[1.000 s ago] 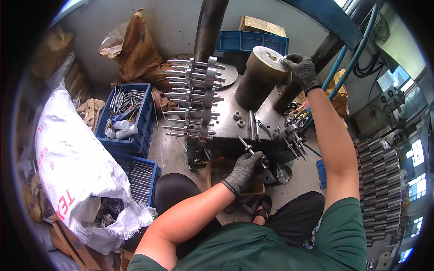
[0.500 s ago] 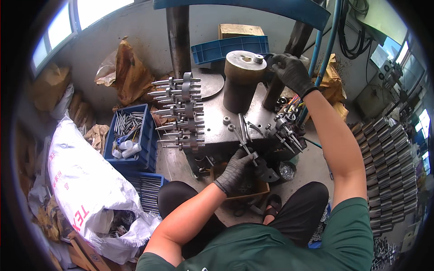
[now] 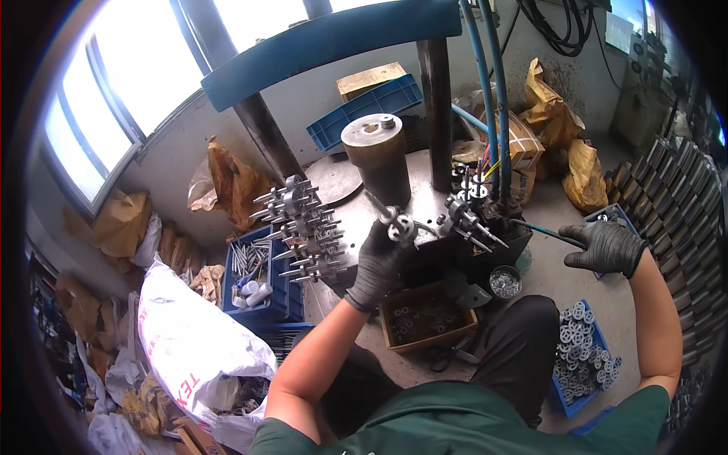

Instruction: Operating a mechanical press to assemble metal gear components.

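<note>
One steel shaft (image 3: 377, 202) in the left hand (image 3: 377, 262), right hand (image 3: 605, 247) well apart at three o'clock.
Left fingers close around the shaft, its long axis slanting from about eleven to five o'clock, a spoked wheel (image 3: 400, 227) at the lower end; right thumb and fingers spread toward nine o'clock beside a thin hose (image 3: 550, 233), contact unclear; near six o'clock from them, loose spoked wheels (image 3: 582, 353) fill a blue bin (image 3: 570, 410).

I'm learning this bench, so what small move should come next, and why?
Probably raise the left hand to bring the shaft over the cylinder: the hand grips the shaft close in front of it, and the hole in the cylinder's top looks uncovered, with a small ring beside it.
</note>
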### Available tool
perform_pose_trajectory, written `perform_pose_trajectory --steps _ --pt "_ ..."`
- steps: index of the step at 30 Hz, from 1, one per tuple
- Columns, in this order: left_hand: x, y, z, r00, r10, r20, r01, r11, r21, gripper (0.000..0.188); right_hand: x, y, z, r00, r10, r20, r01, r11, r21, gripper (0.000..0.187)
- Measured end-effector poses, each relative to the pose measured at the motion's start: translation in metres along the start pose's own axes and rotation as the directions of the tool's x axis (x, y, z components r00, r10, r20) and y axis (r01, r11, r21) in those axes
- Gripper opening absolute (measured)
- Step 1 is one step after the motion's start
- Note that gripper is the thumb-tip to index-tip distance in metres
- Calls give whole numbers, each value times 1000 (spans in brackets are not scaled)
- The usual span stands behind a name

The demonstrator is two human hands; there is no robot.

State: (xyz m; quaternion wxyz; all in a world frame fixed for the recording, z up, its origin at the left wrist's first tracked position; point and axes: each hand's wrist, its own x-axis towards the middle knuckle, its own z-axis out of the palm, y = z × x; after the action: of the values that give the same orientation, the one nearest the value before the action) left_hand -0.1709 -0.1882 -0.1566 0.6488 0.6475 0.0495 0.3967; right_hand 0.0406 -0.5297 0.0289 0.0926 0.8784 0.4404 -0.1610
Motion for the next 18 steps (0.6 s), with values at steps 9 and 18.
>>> perform_pose_trajectory --steps 9,18 --pt "242 45 -5 971 230 -63 -206 941 268 44 11 -9 28 956 -150 -253 151 988 -17 66" --pt "296 2 -30 966 218 -139 -172 942 287 53 20 -3 38 931 -233 -281 231 972 -40 56"
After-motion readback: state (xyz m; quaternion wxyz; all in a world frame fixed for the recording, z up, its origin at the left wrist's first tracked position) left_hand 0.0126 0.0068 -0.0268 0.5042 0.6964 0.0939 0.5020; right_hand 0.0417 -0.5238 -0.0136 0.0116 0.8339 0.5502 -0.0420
